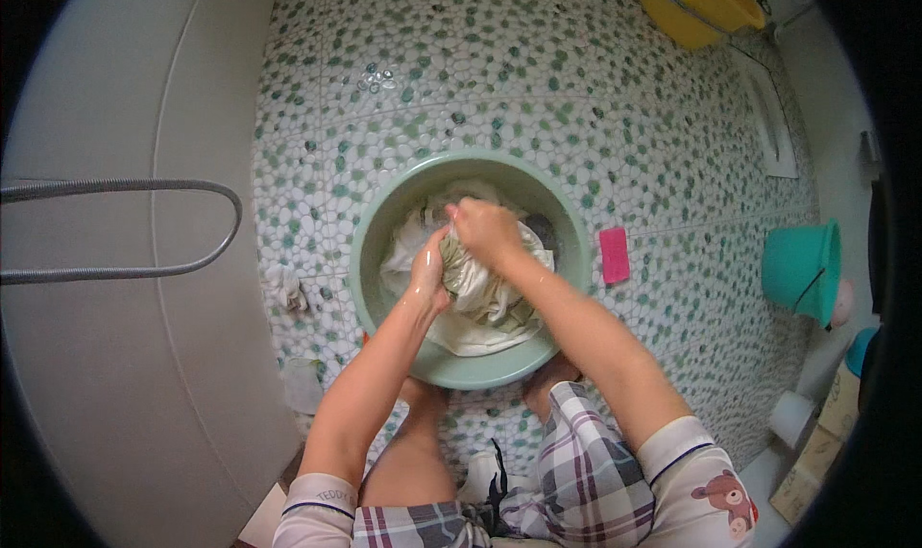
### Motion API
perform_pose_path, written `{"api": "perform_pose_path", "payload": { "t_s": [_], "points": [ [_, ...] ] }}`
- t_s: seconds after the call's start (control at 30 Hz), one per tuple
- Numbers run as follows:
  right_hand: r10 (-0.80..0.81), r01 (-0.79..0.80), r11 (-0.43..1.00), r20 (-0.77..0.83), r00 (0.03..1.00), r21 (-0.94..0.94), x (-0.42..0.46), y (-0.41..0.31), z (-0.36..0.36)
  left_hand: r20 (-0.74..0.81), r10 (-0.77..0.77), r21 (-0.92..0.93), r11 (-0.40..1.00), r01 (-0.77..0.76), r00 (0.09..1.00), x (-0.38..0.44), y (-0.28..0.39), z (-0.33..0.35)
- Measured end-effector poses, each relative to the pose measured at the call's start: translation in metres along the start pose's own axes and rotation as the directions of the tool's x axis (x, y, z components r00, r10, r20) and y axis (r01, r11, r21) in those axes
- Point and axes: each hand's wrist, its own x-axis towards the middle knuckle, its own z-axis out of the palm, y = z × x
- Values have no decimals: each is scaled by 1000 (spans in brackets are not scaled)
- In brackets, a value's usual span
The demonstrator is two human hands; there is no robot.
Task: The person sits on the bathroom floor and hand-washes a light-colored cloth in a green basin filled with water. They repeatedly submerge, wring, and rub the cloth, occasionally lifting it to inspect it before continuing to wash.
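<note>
A round pale green plastic basin [475, 376] stands on the floor between my feet, with wet white and pale greenish cloth [497, 292] in it. My left hand [428, 270] lies against the left side of the bunched cloth, its palm and fingers around the folds. Just above and to the right, my right hand [484, 229] is closed on the upper part of the same cloth, near my left fingertips. A dark piece of cloth [539, 229] shows at the basin's right inner side. What lies beneath the white cloth is hidden.
A pink rectangular block [614, 255] lies right of the basin; a crumpled cloth [285, 287] lies left. A yellow bucket [691, 15] stands at the upper right, a teal bucket [799, 270] at the right. A metal shower hose [230, 216] loops in front of the left wall.
</note>
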Motion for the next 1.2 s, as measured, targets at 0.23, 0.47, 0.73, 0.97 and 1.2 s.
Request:
{"api": "perform_pose_path", "payload": {
  "t_s": [0.23, 0.47, 0.73, 0.97, 1.2],
  "points": [
    [186, -181, 982, 82, 979, -63, -10, 20, 5, 581, 649, 797, -329, -507, 491, 12, 23, -40],
    [157, -114, 965, 174, 972, -236, -26, 10, 4, 430, 458, 877, -417, -240, 778, -3, 6, -34],
    [84, -85, 992, -22, 996, -91, -33, -13, 9, -4, 98, 271, 958, -93, 995, 19, 1, -11],
    [-393, 394, 916, -31, 919, 76, -63, -84, -6, 280, -134, -39, 988, 151, 951, 4, 18, -7],
    [-327, 343, 936, -166, 930, 76, -24, -8, 16, 85, -16, -55, 998, 21, 996, 10, -6, -16]
  ]
}}
